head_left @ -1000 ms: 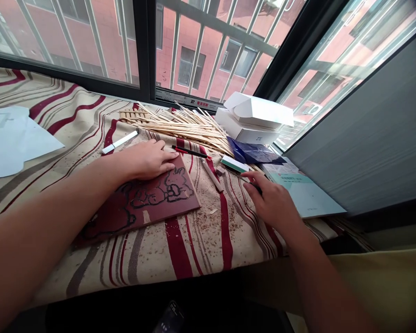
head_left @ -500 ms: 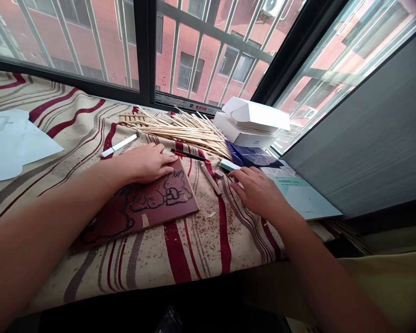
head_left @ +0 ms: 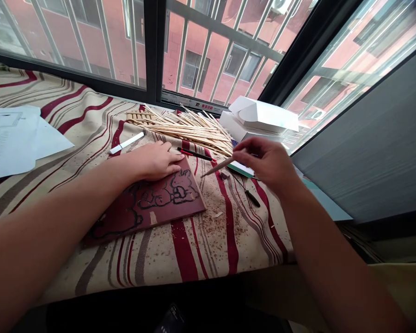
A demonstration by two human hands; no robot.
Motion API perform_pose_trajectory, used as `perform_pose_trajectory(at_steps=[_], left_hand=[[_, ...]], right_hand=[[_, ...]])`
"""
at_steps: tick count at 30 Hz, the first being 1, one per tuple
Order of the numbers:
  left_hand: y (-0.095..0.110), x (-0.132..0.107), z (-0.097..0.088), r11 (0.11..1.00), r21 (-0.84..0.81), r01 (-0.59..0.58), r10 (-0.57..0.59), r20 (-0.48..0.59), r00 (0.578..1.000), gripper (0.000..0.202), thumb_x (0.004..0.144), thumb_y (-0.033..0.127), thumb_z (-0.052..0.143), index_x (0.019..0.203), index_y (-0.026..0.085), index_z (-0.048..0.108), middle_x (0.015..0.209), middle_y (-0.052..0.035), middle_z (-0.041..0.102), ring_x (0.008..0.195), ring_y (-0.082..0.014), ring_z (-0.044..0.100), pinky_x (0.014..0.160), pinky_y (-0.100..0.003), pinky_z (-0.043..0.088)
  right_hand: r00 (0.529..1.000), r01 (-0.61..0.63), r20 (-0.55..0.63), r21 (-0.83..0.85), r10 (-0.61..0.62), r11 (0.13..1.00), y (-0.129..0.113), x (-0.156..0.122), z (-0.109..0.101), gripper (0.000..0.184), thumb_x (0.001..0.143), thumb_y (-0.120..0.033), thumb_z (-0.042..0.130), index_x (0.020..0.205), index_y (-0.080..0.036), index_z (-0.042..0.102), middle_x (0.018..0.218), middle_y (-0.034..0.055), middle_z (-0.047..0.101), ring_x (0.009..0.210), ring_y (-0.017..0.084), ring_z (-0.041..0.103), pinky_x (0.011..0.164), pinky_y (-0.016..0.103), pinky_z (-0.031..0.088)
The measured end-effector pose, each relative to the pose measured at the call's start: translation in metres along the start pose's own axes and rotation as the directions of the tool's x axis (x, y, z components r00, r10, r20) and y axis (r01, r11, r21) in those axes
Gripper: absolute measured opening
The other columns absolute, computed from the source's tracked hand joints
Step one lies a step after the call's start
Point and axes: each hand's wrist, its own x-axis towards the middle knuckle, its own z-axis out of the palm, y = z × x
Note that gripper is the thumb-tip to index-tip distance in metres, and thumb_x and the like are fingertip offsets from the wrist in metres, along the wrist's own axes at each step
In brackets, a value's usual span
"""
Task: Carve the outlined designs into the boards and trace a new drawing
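My left hand (head_left: 156, 161) lies flat on the top edge of a dark red board (head_left: 145, 217), its fingers stretched out. The board carries black outline drawings and a small bare patch of pale wood. Above the cloth to the right, my right hand (head_left: 263, 162) is closed on a pale, pencil-shaped tool (head_left: 219, 167). Its pointed tip is directed down and left, close to the board's right edge. Beneath that hand lie a thin tool with a black handle (head_left: 252, 199), a small grey block (head_left: 225, 175) and a green-and-white box (head_left: 241, 169), partly covered.
Behind the board lie a red-and-black pen (head_left: 196, 154), a white marker (head_left: 127, 143) and a heap of thin wooden sticks (head_left: 187, 132). A white box (head_left: 263, 115) stands by the window. Paper sheets (head_left: 10, 143) are on the left. Shavings dot the striped cloth (head_left: 208, 249).
My right hand has risen from the cloth and picked up the pencil-shaped tool. The black-handled tool is now in view on the cloth. My left hand remains on the board.
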Motion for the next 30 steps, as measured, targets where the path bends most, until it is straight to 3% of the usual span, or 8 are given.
perform_pose_trajectory(at_steps=[2, 4, 7, 10, 13, 17, 20, 30], left_hand=[[0.000, 0.000, 0.000, 1.000, -0.002, 0.003, -0.003, 0.001, 1.000, 0.062, 0.102, 0.056, 0.029, 0.153, 0.031, 0.053, 0.130, -0.0172, 0.060, 0.116, -0.0332, 0.058, 0.102, -0.044, 0.042], [0.000, 0.000, 0.000, 1.000, -0.008, 0.004, -0.004, 0.002, 1.000, 0.062, 0.101, 0.057, 0.029, 0.152, 0.032, 0.053, 0.130, -0.0168, 0.060, 0.115, -0.0332, 0.059, 0.101, -0.044, 0.042], [0.000, -0.001, -0.001, 1.000, -0.007, -0.002, 0.002, 0.002, 1.000, 0.062, 0.101, 0.057, 0.029, 0.153, 0.033, 0.052, 0.129, -0.0169, 0.060, 0.112, -0.0334, 0.059, 0.099, -0.045, 0.044], [0.000, -0.001, -0.002, 1.000, -0.006, -0.008, 0.008, -0.004, 1.000, 0.061, 0.101, 0.056, 0.030, 0.152, 0.032, 0.053, 0.126, -0.0172, 0.060, 0.112, -0.0338, 0.059, 0.099, -0.046, 0.044], [-0.001, -0.001, 0.000, 0.999, -0.042, -0.005, 0.004, -0.013, 1.000, 0.059, 0.099, 0.056, 0.034, 0.143, 0.030, 0.063, 0.128, -0.0165, 0.061, 0.115, -0.0342, 0.058, 0.103, -0.047, 0.043], [-0.004, 0.001, 0.005, 0.994, -0.105, -0.006, 0.002, -0.041, 0.999, 0.053, 0.097, 0.056, 0.041, 0.134, 0.031, 0.069, 0.136, -0.0115, 0.062, 0.125, -0.0332, 0.054, 0.110, -0.046, 0.039], [-0.006, 0.003, 0.009, 0.988, -0.155, -0.022, 0.011, -0.066, 0.998, 0.051, 0.096, 0.059, 0.043, 0.131, 0.034, 0.070, 0.136, -0.0070, 0.065, 0.130, -0.0319, 0.051, 0.113, -0.045, 0.036], [-0.009, 0.005, 0.011, 0.983, -0.179, -0.040, 0.027, -0.072, 0.997, 0.051, 0.096, 0.057, 0.046, 0.132, 0.031, 0.070, 0.140, -0.0054, 0.064, 0.133, -0.0301, 0.049, 0.114, -0.043, 0.034]], right_hand=[[0.997, 0.025, -0.078, 0.302, -0.002, 0.953, -0.006, 0.011, 0.005, 0.026, 0.082, -0.044, 0.078, 0.085, -0.023, 0.063, 0.077, -0.0003, 0.056, 0.067, 0.014, 0.051, 0.062, 0.032, 0.044], [0.993, 0.082, -0.111, 0.490, -0.032, 0.868, -0.016, 0.018, 0.017, 0.032, 0.086, -0.055, 0.071, 0.084, -0.026, 0.057, 0.083, 0.0002, 0.054, 0.074, 0.015, 0.056, 0.064, 0.032, 0.048], [0.994, 0.096, -0.019, 0.633, -0.108, 0.768, -0.038, 0.025, 0.041, 0.041, 0.091, -0.068, 0.060, 0.087, -0.027, 0.053, 0.082, -0.0012, 0.054, 0.068, 0.013, 0.056, 0.058, 0.029, 0.047], [0.983, 0.051, 0.076, 0.756, -0.165, 0.653, -0.056, 0.027, 0.066, 0.042, 0.091, -0.069, 0.060, 0.090, -0.028, 0.051, 0.064, -0.0077, 0.040, 0.046, 0.009, 0.035, 0.042, 0.026, 0.032], [0.976, -0.021, 0.144, 0.806, -0.163, 0.591, -0.061, 0.029, 0.089, 0.040, 0.090, -0.063, 0.067, 0.086, -0.027, 0.049, 0.057, -0.0111, 0.031, 0.041, 0.007, 0.021, 0.038, 0.025, 0.019], [0.968, -0.124, 0.226, 0.811, -0.110, 0.572, -0.052, 0.027, 0.108, 0.041, 0.086, -0.060, 0.072, 0.083, -0.025, 0.051, 0.052, -0.0129, 0.032, 0.041, 0.006, 0.018, 0.038, 0.025, 0.014], [0.962, -0.173, 0.262, 0.806, -0.079, 0.566, -0.047, 0.025, 0.113, 0.045, 0.088, -0.065, 0.067, 0.080, -0.024, 0.051, 0.051, -0.0125, 0.034, 0.040, 0.005, 0.020, 0.037, 0.025, 0.014], [0.947, -0.192, 0.300, 0.814, -0.114, 0.548, -0.051, 0.022, 0.116, 0.049, 0.087, -0.066, 0.068, 0.075, -0.025, 0.044, 0.054, -0.0122, 0.027, 0.043, 0.006, 0.016, 0.039, 0.024, 0.011]])
